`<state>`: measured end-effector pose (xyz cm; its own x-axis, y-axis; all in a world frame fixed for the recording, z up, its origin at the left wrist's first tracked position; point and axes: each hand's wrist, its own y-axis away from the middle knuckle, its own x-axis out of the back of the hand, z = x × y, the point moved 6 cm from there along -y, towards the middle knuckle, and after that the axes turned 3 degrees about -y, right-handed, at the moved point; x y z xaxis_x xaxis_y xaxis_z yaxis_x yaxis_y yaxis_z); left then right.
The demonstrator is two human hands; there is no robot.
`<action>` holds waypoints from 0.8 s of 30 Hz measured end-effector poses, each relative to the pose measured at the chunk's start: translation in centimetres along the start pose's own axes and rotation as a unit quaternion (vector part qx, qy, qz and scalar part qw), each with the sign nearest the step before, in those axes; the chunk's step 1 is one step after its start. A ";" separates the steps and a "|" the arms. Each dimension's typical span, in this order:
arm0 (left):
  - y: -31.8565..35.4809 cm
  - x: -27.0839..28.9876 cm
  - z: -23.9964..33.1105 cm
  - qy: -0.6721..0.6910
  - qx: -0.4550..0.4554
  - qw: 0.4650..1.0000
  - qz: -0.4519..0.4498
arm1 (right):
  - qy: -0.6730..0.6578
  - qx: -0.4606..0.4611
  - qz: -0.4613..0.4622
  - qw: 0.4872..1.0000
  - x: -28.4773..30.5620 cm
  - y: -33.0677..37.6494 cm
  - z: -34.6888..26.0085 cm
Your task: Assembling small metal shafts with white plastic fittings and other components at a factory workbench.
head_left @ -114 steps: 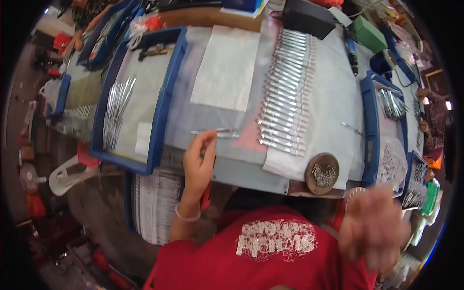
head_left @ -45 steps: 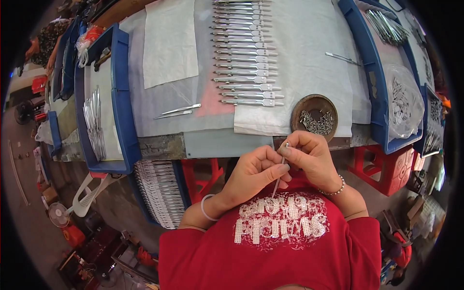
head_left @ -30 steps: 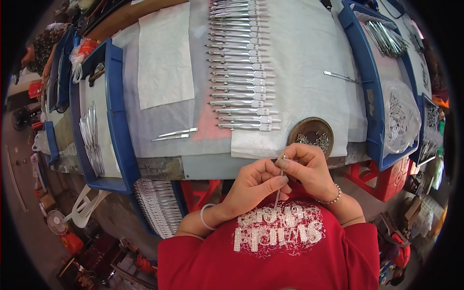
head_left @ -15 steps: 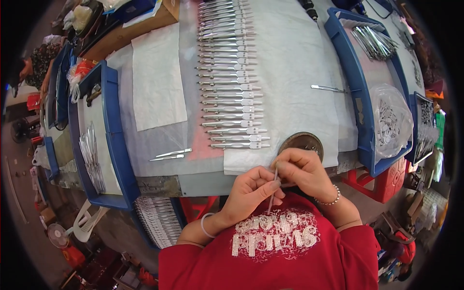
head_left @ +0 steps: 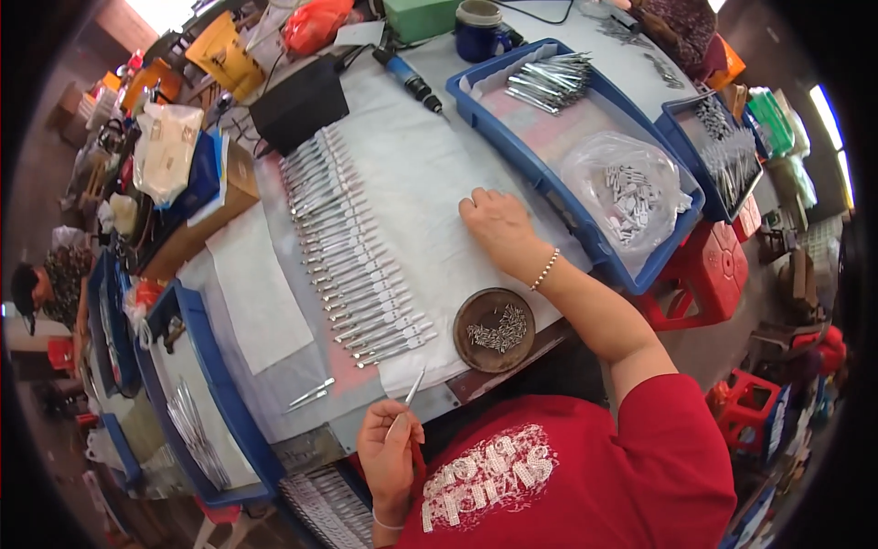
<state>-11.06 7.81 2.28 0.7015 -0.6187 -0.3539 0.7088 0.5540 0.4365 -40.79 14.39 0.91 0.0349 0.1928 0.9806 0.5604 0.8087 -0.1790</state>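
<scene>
Near the table's front edge, my left hand (head_left: 389, 448) pinches a slim silver metal strip (head_left: 416, 386), its narrow end pointing up and away. My right hand (head_left: 501, 231) is on the white sheet (head_left: 430, 174), fingers curled down; whatever lies beneath them is hidden. Just nearer than that hand sits a round brown dish (head_left: 464, 349) of small metal pins (head_left: 501, 331). To its left runs a long row of silver metal parts (head_left: 366, 274) with flat heads. Two loose slim metal pieces (head_left: 312, 393) lie left of the row's near end.
On the right, a blue tray (head_left: 585, 220) contains thin metal pieces (head_left: 553, 80) and a clear bag of small parts (head_left: 631, 201). Another blue tray (head_left: 242, 412) stands left. A blue-and-black power tool (head_left: 409, 80) lies at the back, beside a dark mug (head_left: 480, 35). Red stools (head_left: 700, 274) stand right.
My hands have parted. The right one has reached forward onto the sheet, while the left one keeps the strip and has moved left. The view has turned, and the pin dish now shows fully.
</scene>
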 end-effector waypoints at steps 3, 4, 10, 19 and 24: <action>0.7 0.4 0.0 0.005 -0.016 0.999 -0.030 | -0.012 0.021 0.054 0.998 3.3 1.6 0.4; 0.8 0.4 -0.2 0.012 -0.015 0.999 -0.046 | -0.014 0.021 0.059 0.998 4.5 2.4 0.2; 1.1 -1.9 0.5 -0.022 -0.092 0.994 -0.052 | -0.510 0.005 -0.005 0.860 11.1 8.4 -3.3; -0.2 -6.9 -0.4 -0.099 -0.021 0.972 -0.213 | -0.689 -0.052 -0.132 0.711 9.7 12.8 -7.3; 0.6 -6.8 -0.8 -0.056 -0.067 0.973 -0.212 | -0.665 -0.041 -0.117 0.737 8.7 12.8 -8.8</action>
<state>-15.34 12.84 4.32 0.3361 -0.8602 -0.3836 0.9416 0.2987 0.1552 -26.01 21.55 7.87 -0.8814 0.4715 0.0286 0.4723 0.8805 0.0403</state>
